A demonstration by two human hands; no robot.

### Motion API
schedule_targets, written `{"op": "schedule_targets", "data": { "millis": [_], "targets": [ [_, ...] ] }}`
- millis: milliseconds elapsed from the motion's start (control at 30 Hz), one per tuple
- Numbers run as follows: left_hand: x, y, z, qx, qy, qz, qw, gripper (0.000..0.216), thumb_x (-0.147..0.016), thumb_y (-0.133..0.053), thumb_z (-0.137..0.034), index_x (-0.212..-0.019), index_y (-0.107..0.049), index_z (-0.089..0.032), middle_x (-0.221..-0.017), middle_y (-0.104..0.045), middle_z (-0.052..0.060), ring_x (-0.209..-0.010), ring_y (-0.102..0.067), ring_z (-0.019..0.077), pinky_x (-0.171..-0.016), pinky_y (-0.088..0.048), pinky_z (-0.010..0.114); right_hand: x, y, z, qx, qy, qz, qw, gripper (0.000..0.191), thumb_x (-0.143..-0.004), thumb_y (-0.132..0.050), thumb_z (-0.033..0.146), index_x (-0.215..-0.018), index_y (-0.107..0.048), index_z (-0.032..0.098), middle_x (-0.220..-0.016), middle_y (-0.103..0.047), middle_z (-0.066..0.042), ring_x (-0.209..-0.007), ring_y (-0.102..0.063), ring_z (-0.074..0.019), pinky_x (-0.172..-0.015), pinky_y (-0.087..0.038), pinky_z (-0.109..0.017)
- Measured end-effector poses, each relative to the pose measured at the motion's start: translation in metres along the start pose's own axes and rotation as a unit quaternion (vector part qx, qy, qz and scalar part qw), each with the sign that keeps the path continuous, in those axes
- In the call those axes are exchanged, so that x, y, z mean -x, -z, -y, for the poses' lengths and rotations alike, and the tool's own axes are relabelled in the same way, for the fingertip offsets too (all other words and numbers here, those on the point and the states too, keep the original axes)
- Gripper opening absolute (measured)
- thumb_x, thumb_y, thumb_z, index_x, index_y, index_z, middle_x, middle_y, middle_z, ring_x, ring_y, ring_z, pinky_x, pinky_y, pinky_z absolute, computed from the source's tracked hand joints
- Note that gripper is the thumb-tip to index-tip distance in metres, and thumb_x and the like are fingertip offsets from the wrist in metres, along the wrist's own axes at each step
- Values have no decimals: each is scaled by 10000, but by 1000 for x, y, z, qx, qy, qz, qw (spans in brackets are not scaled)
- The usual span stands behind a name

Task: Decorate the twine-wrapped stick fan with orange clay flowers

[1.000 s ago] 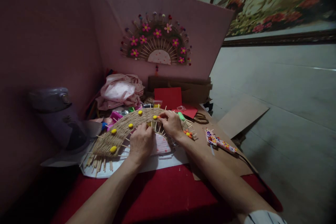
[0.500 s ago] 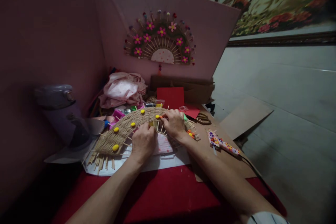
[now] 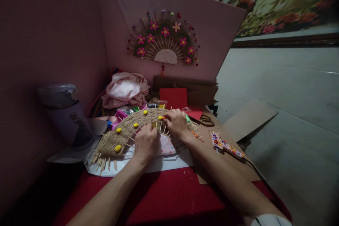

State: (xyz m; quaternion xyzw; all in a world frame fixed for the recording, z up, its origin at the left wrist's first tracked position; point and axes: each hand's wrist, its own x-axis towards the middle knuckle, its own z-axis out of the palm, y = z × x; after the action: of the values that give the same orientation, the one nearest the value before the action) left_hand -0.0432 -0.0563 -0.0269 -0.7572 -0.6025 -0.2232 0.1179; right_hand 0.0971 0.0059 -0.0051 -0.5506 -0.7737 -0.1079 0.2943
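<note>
In the head view we find the woven fan lying flat on a white sheet, on the red table in front of the person. Yellow dots sit along its twine arc and bare sticks poke out at its rim. The left hand rests on the fan's inner edge, knuckles up and fingers curled shut; we cannot tell whether they grip anything. The right hand lies on the top of the arc, its fingertips drawn together in a pinch just beside one yellow dot; what they hold is too small to tell. A patterned glue gun lies near the right forearm. A finished flowered fan hangs on the pink board behind, and a purple bottle stands at the left.
</note>
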Motion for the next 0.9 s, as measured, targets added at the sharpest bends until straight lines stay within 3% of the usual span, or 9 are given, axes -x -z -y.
{"op": "schedule_targets", "data": {
  "millis": [267, 500, 900],
  "targets": [
    [0, -4, 0, -3, 2, -11, 1000, 215, -862, -416, -195, -794, -620, -179, -863, -584, 85, -823, -537, 221, -638, -394, 319, 13, 5, 0, 31, 48, -27, 998, 167, -871, -536, 262, -959, -676, 241, -890, -627, -48, -857, -439, -203, -724, -241, -341],
    [0, -4, 0, -5, 4, -7, 1000, 223, -866, -413, -205, -795, -622, -176, -868, -586, 91, -831, -540, 219, -641, -390, 315, 15, 4, 1, 89, 105, -10, 990, 255, -862, -517, 227, -1085, -638, 243, -897, -608, -78, -854, -405, -226, -718, -228, -357],
    [0, -5, 0, -8, 1, -12, 1000, 209, -859, -423, -205, -780, -616, -181, -863, -586, 85, -829, -542, 227, -636, -395, 323, 24, 2, -3, 95, 66, -4, 993, 238, -848, -497, 215, -1040, -638, 211, -911, -595, -88, -868, -399, -236, -736, -244, -359]
  ]
}}
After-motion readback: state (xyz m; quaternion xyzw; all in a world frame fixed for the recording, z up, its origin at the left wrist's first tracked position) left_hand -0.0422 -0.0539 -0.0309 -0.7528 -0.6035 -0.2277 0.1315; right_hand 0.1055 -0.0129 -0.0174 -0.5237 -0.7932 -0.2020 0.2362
